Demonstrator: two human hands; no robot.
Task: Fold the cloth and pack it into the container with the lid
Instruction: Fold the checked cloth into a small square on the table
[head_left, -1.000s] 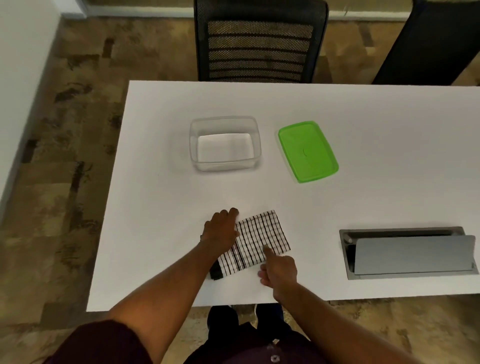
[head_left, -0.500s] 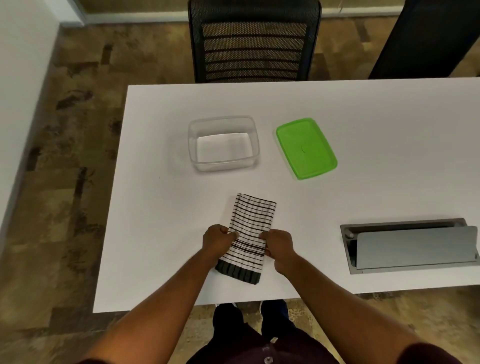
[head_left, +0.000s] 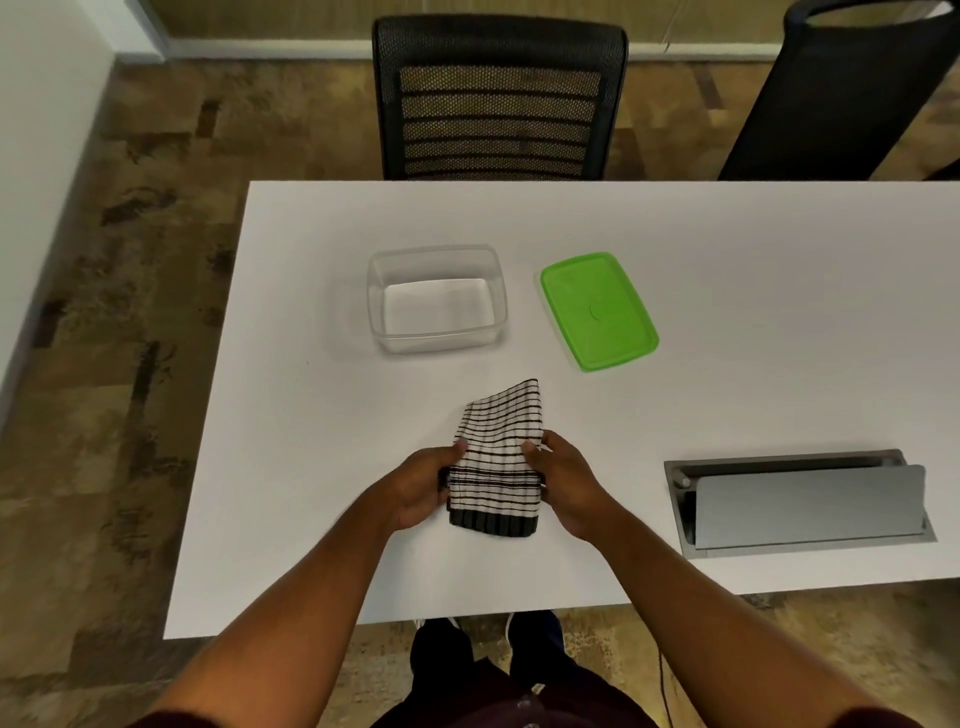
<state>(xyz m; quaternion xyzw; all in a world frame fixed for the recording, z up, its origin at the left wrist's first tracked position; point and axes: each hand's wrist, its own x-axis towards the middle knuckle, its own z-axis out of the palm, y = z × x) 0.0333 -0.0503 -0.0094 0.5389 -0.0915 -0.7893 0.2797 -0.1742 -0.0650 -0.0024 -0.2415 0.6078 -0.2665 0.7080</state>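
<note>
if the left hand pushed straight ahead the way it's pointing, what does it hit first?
The left hand points up and slightly right across the table, gripping the cloth. Beyond the cloth, the clear container looks like the first thing in line, probably its near wall. Depth is uncertain from one view.

One head-worn wide-angle camera gives the only view. It looks forward and steeply down from above the near edge of the white table (head_left: 727, 249), so the tabletop fills the middle of the frame and the person's own forearms run up from the bottom edge. The lens bends straight lines near the borders. The far side of the scene sits at the top, where a mesh-backed chair (head_left: 498, 98) faces the camera; carpeted floor (head_left: 104, 364) shows at left.
</note>
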